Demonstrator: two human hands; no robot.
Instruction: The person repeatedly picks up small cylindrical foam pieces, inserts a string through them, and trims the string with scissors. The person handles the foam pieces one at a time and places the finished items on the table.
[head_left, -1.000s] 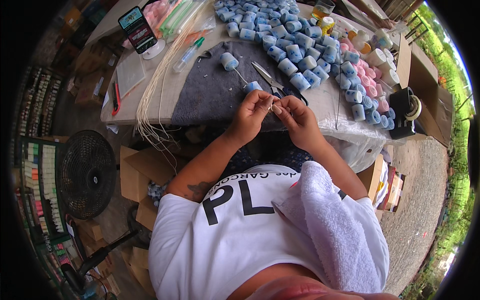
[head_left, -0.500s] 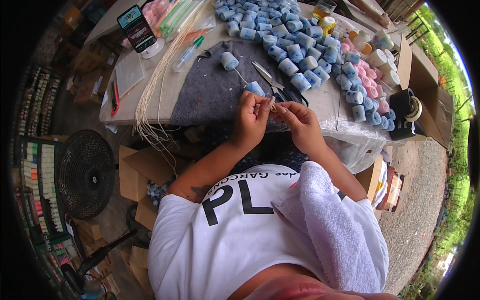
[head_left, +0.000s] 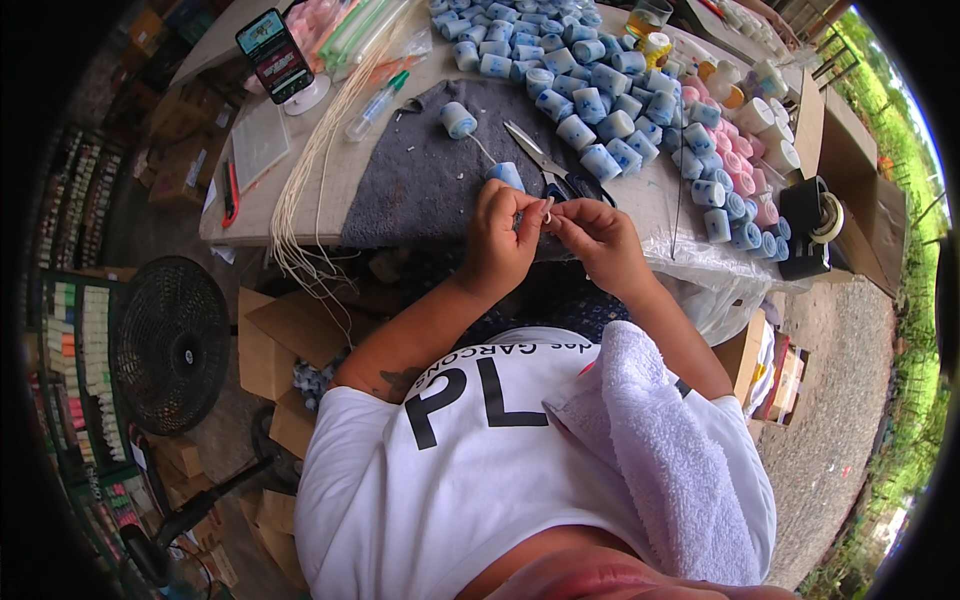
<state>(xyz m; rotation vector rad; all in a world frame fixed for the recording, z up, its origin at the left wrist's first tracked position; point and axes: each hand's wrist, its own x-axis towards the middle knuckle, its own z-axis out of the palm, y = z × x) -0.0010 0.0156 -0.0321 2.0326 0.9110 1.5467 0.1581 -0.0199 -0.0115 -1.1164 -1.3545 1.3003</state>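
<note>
My left hand (head_left: 503, 228) and my right hand (head_left: 600, 243) meet at the table's front edge, both closed in a pinch. Between their fingertips is a small pale loop of cord (head_left: 547, 216); its finer shape is too small to make out. Just beyond my left fingers lies a blue-and-white marbled cylinder (head_left: 506, 176), partly hidden by them. A pale cord (head_left: 483, 149) joins it to a second such cylinder (head_left: 458, 120) farther off on the dark grey cloth (head_left: 400, 180). Open-bladed scissors (head_left: 545, 158) with dark handles rest right of these, close to my right hand.
Many blue-and-white cylinders (head_left: 590, 105) and pink ones (head_left: 742, 170) cover the table's right side. A tape dispenser (head_left: 808, 228) stands at the right corner. Long pale cords (head_left: 310, 175), a red cutter (head_left: 231, 193), a green-capped pen (head_left: 378, 105) and a phone (head_left: 275, 58) lie left. A fan (head_left: 172, 345) stands lower left.
My right fingers have shifted slightly, and the small loop shows more plainly between the fingertips. The nearer cylinder has moved a little to the left. At the far right edge, another person's arm has gone.
</note>
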